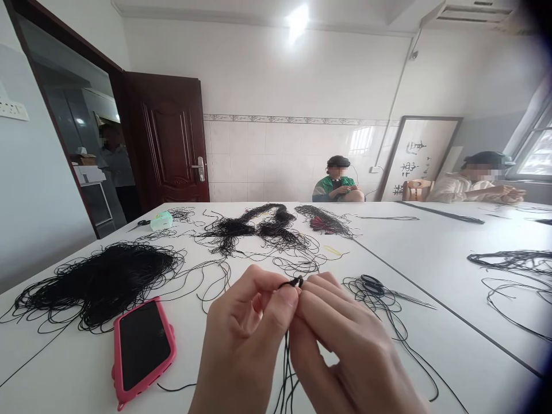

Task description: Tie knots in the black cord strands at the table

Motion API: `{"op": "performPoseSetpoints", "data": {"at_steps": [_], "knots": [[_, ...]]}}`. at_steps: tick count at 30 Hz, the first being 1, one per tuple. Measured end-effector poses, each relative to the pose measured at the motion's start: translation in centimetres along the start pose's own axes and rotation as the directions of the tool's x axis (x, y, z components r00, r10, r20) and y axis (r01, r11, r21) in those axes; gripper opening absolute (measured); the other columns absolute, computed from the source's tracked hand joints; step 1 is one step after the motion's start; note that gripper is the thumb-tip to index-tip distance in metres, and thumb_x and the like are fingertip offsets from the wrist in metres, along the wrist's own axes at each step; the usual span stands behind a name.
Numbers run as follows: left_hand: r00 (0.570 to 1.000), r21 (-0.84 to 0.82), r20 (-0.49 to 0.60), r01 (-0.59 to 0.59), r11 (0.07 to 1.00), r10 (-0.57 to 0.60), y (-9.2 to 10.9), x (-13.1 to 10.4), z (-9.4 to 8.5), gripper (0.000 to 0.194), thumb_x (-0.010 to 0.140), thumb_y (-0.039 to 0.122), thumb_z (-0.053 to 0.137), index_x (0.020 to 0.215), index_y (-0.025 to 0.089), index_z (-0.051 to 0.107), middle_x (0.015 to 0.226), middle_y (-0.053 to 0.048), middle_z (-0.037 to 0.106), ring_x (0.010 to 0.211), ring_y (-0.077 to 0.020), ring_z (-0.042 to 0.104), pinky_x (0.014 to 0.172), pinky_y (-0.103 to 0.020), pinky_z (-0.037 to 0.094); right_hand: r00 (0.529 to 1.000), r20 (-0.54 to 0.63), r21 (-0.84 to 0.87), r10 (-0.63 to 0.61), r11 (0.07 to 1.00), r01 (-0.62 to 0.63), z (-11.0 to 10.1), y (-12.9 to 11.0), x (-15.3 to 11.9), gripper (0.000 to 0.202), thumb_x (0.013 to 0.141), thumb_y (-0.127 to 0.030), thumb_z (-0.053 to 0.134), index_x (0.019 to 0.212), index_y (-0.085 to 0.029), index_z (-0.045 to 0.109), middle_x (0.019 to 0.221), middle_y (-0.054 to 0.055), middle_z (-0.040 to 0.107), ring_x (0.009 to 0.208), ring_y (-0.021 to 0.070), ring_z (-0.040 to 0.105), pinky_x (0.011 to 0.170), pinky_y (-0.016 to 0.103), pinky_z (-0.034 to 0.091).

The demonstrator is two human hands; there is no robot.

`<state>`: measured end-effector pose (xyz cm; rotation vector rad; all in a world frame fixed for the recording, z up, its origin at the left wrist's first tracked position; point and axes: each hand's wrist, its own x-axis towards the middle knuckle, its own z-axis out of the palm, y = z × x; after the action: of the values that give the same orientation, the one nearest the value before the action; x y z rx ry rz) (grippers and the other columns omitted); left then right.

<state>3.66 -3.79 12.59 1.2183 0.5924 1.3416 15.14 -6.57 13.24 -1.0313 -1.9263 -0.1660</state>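
My left hand (241, 345) and my right hand (345, 351) are nearest to me, low over the white table (431, 276). The fingertips of both are pinched together on a small black knot (296, 282), and the black cords (285, 368) of it hang down between my palms. The table is wide; its near edge is below the view, and a seam runs across it on my right side. In front of my right hand there is bare surface, but the scissors (388, 290) lie near on loose loops of cord. On my left a big heap of black cord (99, 282) fills the table, and just beside my left hand lies a phone in a pink case (144, 348), screen up. Farther away is another tangled bundle (259, 227), then a small green box (161, 220). Two other people sit at the far side.
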Motion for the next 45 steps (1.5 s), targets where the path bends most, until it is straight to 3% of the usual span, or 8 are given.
{"op": "performPoseSetpoints", "data": {"at_steps": [11,15,19,22,25,36,41,45], "knots": [[1.0,-0.001,0.02,0.024,1.0,-0.024,0.2,0.2,-0.1,0.014,0.079,0.029,0.063,0.069,0.02,0.06,0.061,0.004,0.05,0.06,-0.0064,0.046,0.058,-0.014,0.043,0.999,0.041,0.044,0.011,0.999,-0.013,0.2,-0.2,-0.2,0.022,0.082,-0.006,0.043,0.064,-0.018,0.041,0.058,-0.002,0.046,0.058,0.0107,0.047,0.078,0.03,0.049],[0.999,0.131,0.02,-0.052,0.99,0.05,0.4,0.6,-0.3,0.017,0.08,0.03,0.06,0.068,0.019,0.059,0.06,0.004,0.049,0.06,-0.0075,0.046,0.058,-0.017,0.042,0.994,0.105,0.035,-0.011,0.999,0.007,0.2,0.3,0.0,0.022,0.084,-0.006,0.039,0.065,-0.017,0.04,0.061,-0.001,0.046,0.059,0.0093,0.042,0.068,0.028,0.044],[0.982,0.471,0.059,-0.186,0.863,0.18,0.8,1.4,-1.4,0.017,0.083,0.035,0.056,0.074,0.021,0.06,0.066,0.003,0.049,0.066,-0.0099,0.044,0.059,-0.019,0.036,0.993,-0.032,0.02,-0.112,0.993,0.112,-0.5,1.1,0.4,0.022,0.085,-0.011,0.047,0.066,-0.017,0.038,0.06,-0.003,0.04,0.058,0.009,0.038,0.06,0.025,0.039],[0.968,0.577,0.183,-0.247,0.778,0.171,1.2,1.7,-2.2,0.018,0.085,0.038,0.052,0.077,0.024,0.061,0.075,0.0,0.053,0.072,-0.0122,0.046,0.056,-0.02,0.034,0.975,-0.173,-0.037,-0.137,0.991,0.132,-1.0,2.0,0.8,0.011,0.084,-0.012,0.053,0.094,-0.016,0.05,0.08,0.003,0.051,0.076,0.013,0.049,0.066,0.027,0.044],[0.954,0.571,0.248,-0.283,0.77,0.167,1.5,1.8,-2.6,0.018,0.087,0.036,0.05,0.077,0.026,0.06,0.08,0.0,0.054,0.077,-0.012,0.047,0.061,-0.02,0.037,0.984,-0.122,-0.012,-0.13,0.991,0.13,-1.2,2.8,1.1,0.015,0.086,-0.011,0.053,0.099,-0.018,0.054,0.092,0.005,0.054,0.089,0.0135,0.052,0.072,0.026,0.047],[0.887,0.65,0.374,-0.459,0.605,0.271,1.7,0.9,-2.7,0.011,0.089,0.025,0.047,0.092,0.022,0.057,0.091,0.001,0.055,0.094,-0.0125,0.049,0.085,-0.026,0.04,0.998,-0.002,0.037,-0.056,0.998,0.056,-0.9,4.7,0.3,0.007,0.09,-0.028,0.049,0.095,-0.026,0.054,0.09,0.0,0.059,0.081,0.0136,0.058,0.065,0.023,0.048],[0.909,0.712,0.346,-0.416,0.566,0.234,1.9,0.8,-2.4,0.011,0.089,0.024,0.045,0.089,0.02,0.056,0.088,0.0,0.053,0.09,-0.014,0.047,0.088,-0.03,0.039,0.991,0.047,0.025,-0.121,0.992,0.12,-0.5,5.2,0.5,0.007,0.09,-0.025,0.049,0.097,-0.025,0.052,0.091,0.0,0.058,0.083,0.0145,0.058,0.071,0.027,0.046],[0.965,0.642,0.252,-0.221,0.734,0.071,2.1,0.9,-2.3,0.006,0.084,0.025,0.049,0.086,0.024,0.055,0.092,0.002,0.054,0.089,-0.0132,0.048,0.076,-0.025,0.039,0.985,0.031,0.039,-0.171,0.985,0.169,-0.4,5.4,0.6,0.01,0.09,-0.023,0.048,0.099,-0.025,0.051,0.09,0.001,0.058,0.084,0.0147,0.057,0.072,0.027,0.047]]}}
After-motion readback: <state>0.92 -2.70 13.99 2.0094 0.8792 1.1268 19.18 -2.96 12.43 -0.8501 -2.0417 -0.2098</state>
